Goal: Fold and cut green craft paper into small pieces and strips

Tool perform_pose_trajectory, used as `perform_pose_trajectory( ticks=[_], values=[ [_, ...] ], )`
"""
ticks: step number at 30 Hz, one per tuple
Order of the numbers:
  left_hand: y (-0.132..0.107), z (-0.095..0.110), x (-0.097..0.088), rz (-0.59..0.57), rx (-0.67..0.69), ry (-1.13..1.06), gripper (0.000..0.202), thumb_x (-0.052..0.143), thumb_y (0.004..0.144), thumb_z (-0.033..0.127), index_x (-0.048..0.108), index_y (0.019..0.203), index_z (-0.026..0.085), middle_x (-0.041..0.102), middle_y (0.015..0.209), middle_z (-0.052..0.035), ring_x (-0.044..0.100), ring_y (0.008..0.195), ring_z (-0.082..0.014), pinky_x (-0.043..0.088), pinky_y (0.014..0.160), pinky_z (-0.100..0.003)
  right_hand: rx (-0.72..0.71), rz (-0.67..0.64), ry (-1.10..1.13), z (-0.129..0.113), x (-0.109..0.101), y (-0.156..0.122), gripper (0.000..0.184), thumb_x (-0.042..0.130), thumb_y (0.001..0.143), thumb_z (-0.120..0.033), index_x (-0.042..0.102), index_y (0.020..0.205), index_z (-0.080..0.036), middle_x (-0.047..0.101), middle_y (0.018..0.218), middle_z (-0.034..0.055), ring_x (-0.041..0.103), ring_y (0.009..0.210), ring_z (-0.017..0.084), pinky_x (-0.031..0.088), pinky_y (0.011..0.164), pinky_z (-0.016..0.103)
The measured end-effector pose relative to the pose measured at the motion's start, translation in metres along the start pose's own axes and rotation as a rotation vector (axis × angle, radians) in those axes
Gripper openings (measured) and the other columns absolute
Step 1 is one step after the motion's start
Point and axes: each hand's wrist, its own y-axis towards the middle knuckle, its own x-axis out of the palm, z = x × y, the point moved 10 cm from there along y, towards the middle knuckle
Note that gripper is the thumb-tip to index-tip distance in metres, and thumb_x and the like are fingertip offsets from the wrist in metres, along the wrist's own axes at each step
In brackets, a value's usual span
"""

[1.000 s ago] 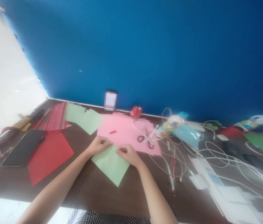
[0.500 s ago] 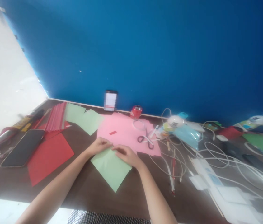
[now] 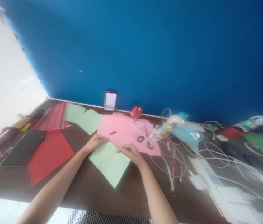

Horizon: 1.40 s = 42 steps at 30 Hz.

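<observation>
Pinching green paper sheet [image 3: 109, 163] at far edge with left hand [image 3: 96, 142] and right hand [image 3: 129, 151]. Best held flat, pressed evenly.

A pale green sheet of paper [image 3: 109, 163] is laid flat on the dark table [image 3: 86, 189], turned cornerwise like a diamond, one corner pointed near. Its far corner is touched by the left hand [image 3: 96, 143], its right edge by the right hand [image 3: 130, 152], just near of the pink sheet [image 3: 126, 132]
</observation>
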Motion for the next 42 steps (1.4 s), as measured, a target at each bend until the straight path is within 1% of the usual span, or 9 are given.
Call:
perform_pose_trajectory(
  ticks=[5, 9, 11, 16, 19, 25, 31, 37, 42],
  values=[
    [0.002, -0.011, -0.021, 0.103, -0.084, -0.163, 0.041, 0.065, 0.062, 0.048, 0.066, 0.073, 0.008, 0.064, 0.061, -0.0074, 0.059, 0.053, -0.0174, 0.044, 0.051, -0.027, -0.064, 0.07, 0.079, 0.005, -0.021, -0.002, 0.032, 0.052, 0.074, -0.036, 0.063, 0.051, -0.016, 0.061, 0.056, 0.0023, 0.053, 0.057, 0.014, 0.041, 0.061, 0.027],
    [-0.001, -0.008, -0.045, 0.238, -0.061, -0.224, 0.046, 0.063, 0.063, 0.051, 0.066, 0.081, 0.009, 0.066, 0.066, -0.0074, 0.06, 0.056, -0.0174, 0.046, 0.052, -0.026, -0.14, 0.408, 0.211, 0.014, -0.07, -0.009, 0.039, 0.05, 0.073, -0.035, 0.046, 0.038, -0.019, 0.049, 0.042, -0.0001, 0.047, 0.047, 0.012, 0.037, 0.051, 0.026],
    [-0.002, -0.006, -0.047, 0.264, -0.042, -0.197, 0.047, 0.062, 0.064, 0.052, 0.066, 0.083, 0.01, 0.066, 0.067, -0.0065, 0.06, 0.056, -0.0167, 0.045, 0.052, -0.025, -0.152, 0.532, 0.202, 0.015, -0.082, -0.013, 0.039, 0.049, 0.074, -0.037, 0.044, 0.04, -0.019, 0.045, 0.041, -0.0016, 0.044, 0.045, 0.011, 0.037, 0.051, 0.026],
    [-0.001, -0.001, -0.03, 0.249, 0.016, 0.046, 0.045, 0.058, 0.067, 0.053, 0.068, 0.085, 0.013, 0.065, 0.069, -0.0032, 0.058, 0.06, -0.0149, 0.042, 0.053, -0.022, -0.104, 0.395, 0.068, 0.008, -0.049, -0.002, 0.031, 0.049, 0.076, -0.045, 0.06, 0.075, -0.017, 0.06, 0.072, 0.0029, 0.053, 0.066, 0.015, 0.041, 0.061, 0.026],
    [-0.001, 0.001, -0.022, 0.216, 0.037, 0.082, 0.043, 0.055, 0.07, 0.052, 0.068, 0.084, 0.013, 0.066, 0.074, -0.0038, 0.058, 0.064, -0.0152, 0.041, 0.055, -0.022, -0.092, 0.398, -0.041, 0.007, -0.038, -0.001, 0.03, 0.053, 0.073, -0.044, 0.059, 0.067, -0.016, 0.06, 0.068, 0.0029, 0.053, 0.067, 0.016, 0.041, 0.063, 0.027],
    [0.0, 0.0, -0.017, 0.143, 0.036, 0.037, 0.038, 0.065, 0.064, 0.046, 0.068, 0.084, 0.014, 0.067, 0.082, -0.0084, 0.06, 0.07, -0.0192, 0.044, 0.061, -0.026, -0.102, 0.417, -0.085, 0.007, -0.038, -0.002, 0.028, 0.054, 0.073, -0.041, 0.06, 0.064, -0.015, 0.059, 0.065, 0.0031, 0.051, 0.064, 0.016, 0.041, 0.06, 0.026],
    [0.002, -0.01, -0.005, 0.019, -0.063, -0.266, 0.049, 0.059, 0.068, 0.051, 0.067, 0.09, 0.008, 0.067, 0.072, -0.011, 0.062, 0.066, -0.0205, 0.047, 0.065, -0.031, -0.073, 0.489, -0.051, 0.01, -0.046, -0.006, 0.029, 0.054, 0.073, -0.043, 0.058, 0.065, -0.015, 0.053, 0.062, 0.0001, 0.047, 0.061, 0.013, 0.039, 0.057, 0.024],
    [0.001, -0.008, -0.009, 0.043, -0.054, -0.109, 0.056, 0.05, 0.071, 0.058, 0.065, 0.097, 0.011, 0.067, 0.071, -0.0081, 0.062, 0.066, -0.0202, 0.047, 0.062, -0.029, -0.087, 0.469, -0.078, 0.01, -0.045, -0.006, 0.034, 0.047, 0.077, -0.044, 0.052, 0.06, -0.016, 0.043, 0.055, -0.0016, 0.04, 0.056, 0.012, 0.034, 0.053, 0.024],
    [0.001, -0.002, -0.014, 0.076, 0.017, -0.026, 0.05, 0.055, 0.07, 0.054, 0.066, 0.092, 0.011, 0.067, 0.076, -0.0071, 0.061, 0.07, -0.0187, 0.045, 0.063, -0.026, -0.088, 0.539, -0.158, 0.008, -0.051, -0.01, 0.034, 0.046, 0.077, -0.045, 0.052, 0.061, -0.016, 0.042, 0.055, -0.0012, 0.038, 0.056, 0.012, 0.033, 0.052, 0.024]
  ],
)
